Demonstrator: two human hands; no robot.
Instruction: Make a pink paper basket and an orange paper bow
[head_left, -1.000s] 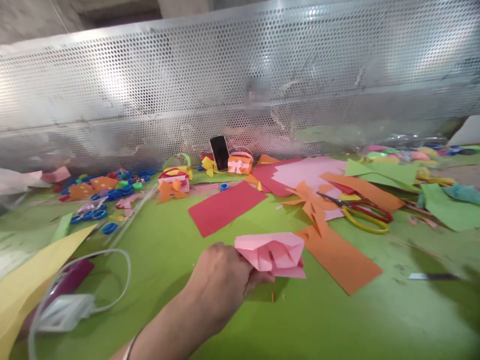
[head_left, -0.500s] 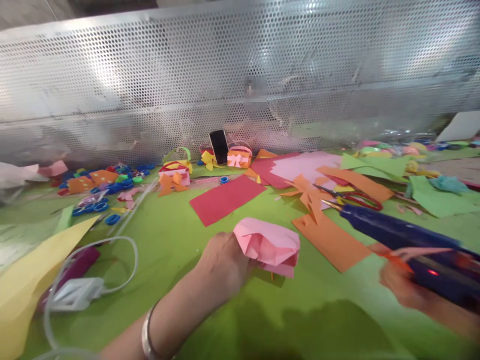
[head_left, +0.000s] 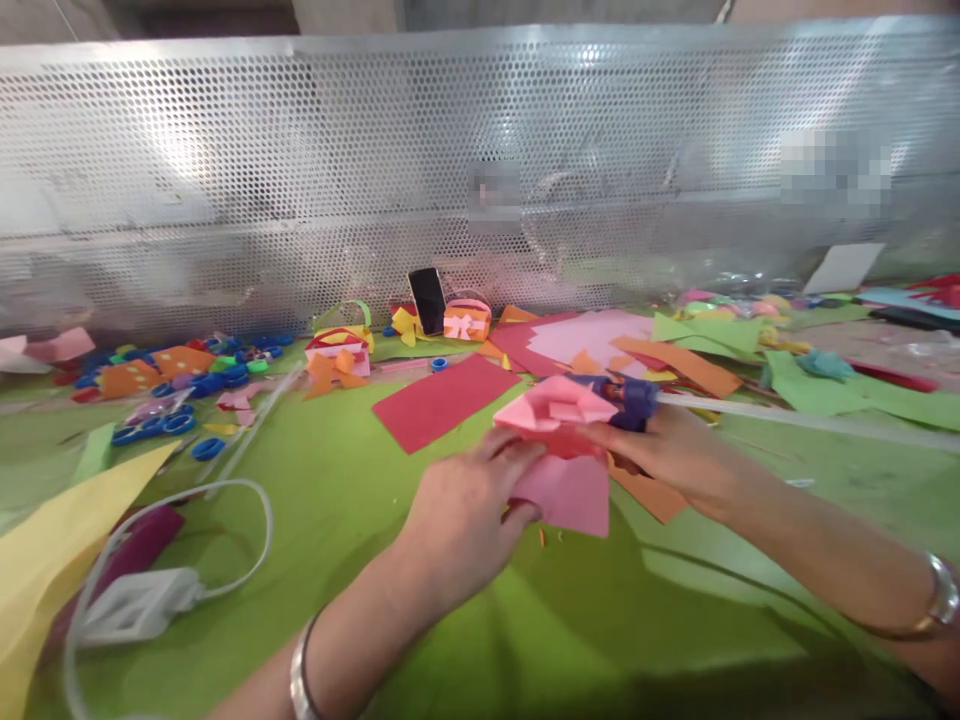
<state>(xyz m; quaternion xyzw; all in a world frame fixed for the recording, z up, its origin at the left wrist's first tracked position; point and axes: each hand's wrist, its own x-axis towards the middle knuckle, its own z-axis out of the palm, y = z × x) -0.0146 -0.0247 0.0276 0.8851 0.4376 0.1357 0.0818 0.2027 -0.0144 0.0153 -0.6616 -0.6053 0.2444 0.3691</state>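
Head view: green table (head_left: pixel 337 440), left hand (head_left: pixel 466 512) pinching, right hand (head_left: pixel 675 452) just swung in from 4 o'clock, wrapped round the glue gun (head_left: pixel 637 396). So both are working now, gun at 2 o'clock of the pink paper (head_left: pixel 571 497) left's holding, slightly off-centre toward 4.

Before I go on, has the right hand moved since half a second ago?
Yes. The right hand has moved left, toward the flat red sheet, and is now at the folded pink paper.
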